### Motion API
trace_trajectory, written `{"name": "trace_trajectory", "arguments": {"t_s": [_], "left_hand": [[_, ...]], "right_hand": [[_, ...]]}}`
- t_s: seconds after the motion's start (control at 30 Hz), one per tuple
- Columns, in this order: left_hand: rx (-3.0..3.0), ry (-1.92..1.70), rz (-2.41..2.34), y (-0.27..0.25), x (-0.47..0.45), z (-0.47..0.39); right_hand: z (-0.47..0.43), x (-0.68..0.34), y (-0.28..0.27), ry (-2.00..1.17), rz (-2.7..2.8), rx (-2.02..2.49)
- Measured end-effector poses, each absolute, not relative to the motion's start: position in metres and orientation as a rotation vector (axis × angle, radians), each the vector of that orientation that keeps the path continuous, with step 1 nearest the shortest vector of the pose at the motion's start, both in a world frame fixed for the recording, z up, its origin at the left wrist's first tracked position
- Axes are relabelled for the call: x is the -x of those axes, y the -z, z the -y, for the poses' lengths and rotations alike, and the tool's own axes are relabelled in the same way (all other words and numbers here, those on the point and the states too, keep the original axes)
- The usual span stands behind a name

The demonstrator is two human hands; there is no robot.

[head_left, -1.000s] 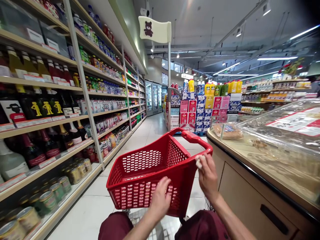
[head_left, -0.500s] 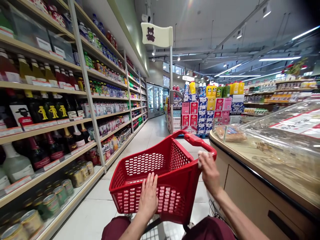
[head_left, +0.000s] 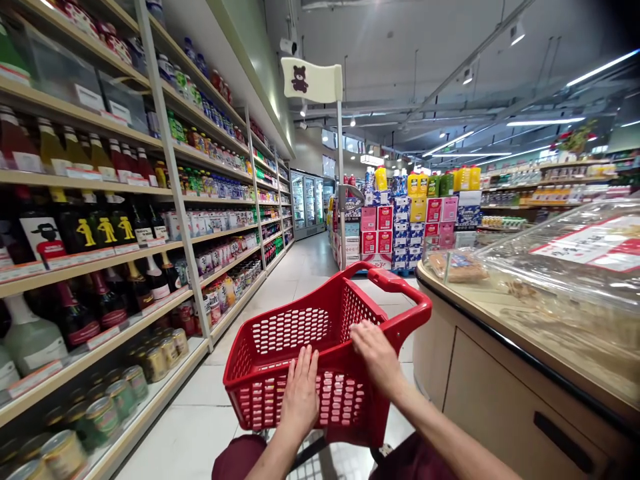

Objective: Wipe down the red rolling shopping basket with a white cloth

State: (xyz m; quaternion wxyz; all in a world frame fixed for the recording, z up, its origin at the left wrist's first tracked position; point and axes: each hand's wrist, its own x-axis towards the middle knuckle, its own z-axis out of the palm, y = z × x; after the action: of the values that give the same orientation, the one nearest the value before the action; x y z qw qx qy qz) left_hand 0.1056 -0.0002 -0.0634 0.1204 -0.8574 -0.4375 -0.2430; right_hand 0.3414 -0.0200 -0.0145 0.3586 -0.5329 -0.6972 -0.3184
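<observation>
A red plastic shopping cart (head_left: pixel 300 327) with a perforated basket stands right in front of me, turned sideways, its handle (head_left: pixel 395 283) at the far right. My left hand (head_left: pixel 301 393) lies flat on the near side of the basket, fingers straight and touching the rim. On the near rim closer to the handle rests my right hand (head_left: pixel 377 353), its fingers bent over the edge. A bit of white tissue shows faintly at its fingertips; most of it is hidden under the hand.
Shelves of bottles and cans (head_left: pixel 110 247) line the left side. To the right is a wooden counter (head_left: pixel 480 387) with a clear cover (head_left: pixel 565 247) over packaged food. Ahead stand stacked drink cartons (head_left: pixel 380 233), a bear sign (head_left: pixel 313 80) and glass-door fridges (head_left: pixel 306 200).
My right hand has moved left from the cart's handle end, where it pressed a crumpled white tissue, onto the basket's near rim. My left hand stays on the basket side.
</observation>
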Motion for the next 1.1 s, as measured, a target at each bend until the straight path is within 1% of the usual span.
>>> {"name": "trace_trajectory", "arguments": {"t_s": [0.1, 0.23, 0.27, 0.43, 0.63, 0.83, 1.0, 1.1], "left_hand": [[2.528, 0.691, 1.229, 0.064, -0.096, -0.001], [2.505, 0.694, 1.234, 0.065, -0.085, 0.003], [2.493, 0.697, 1.245, 0.065, -0.084, 0.003], [2.504, 0.635, 1.221, 0.063, -0.075, 0.003], [2.365, 0.706, 1.323, 0.082, -0.05, 0.012], [2.281, 0.706, 1.381, 0.089, -0.029, 0.014], [2.143, 0.752, 1.624, 0.089, 0.011, 0.007], [2.15, 0.732, 1.696, 0.092, 0.024, 0.005]], "right_hand": [[0.026, -0.341, 0.016, 0.848, 1.865, 1.438], [0.03, -0.365, 0.003, 0.892, 1.513, 1.666], [0.028, -0.358, 0.004, 0.878, 1.515, 1.658], [0.022, -0.294, 0.026, 0.752, 1.916, 1.401], [0.024, -0.309, 0.028, 0.839, 1.683, 1.602], [0.006, -0.229, 0.05, 0.824, 1.912, 1.456], [0.015, -0.253, 0.051, 0.794, 1.839, 1.545], [0.006, -0.224, 0.056, 0.725, 1.853, 1.508]]}}
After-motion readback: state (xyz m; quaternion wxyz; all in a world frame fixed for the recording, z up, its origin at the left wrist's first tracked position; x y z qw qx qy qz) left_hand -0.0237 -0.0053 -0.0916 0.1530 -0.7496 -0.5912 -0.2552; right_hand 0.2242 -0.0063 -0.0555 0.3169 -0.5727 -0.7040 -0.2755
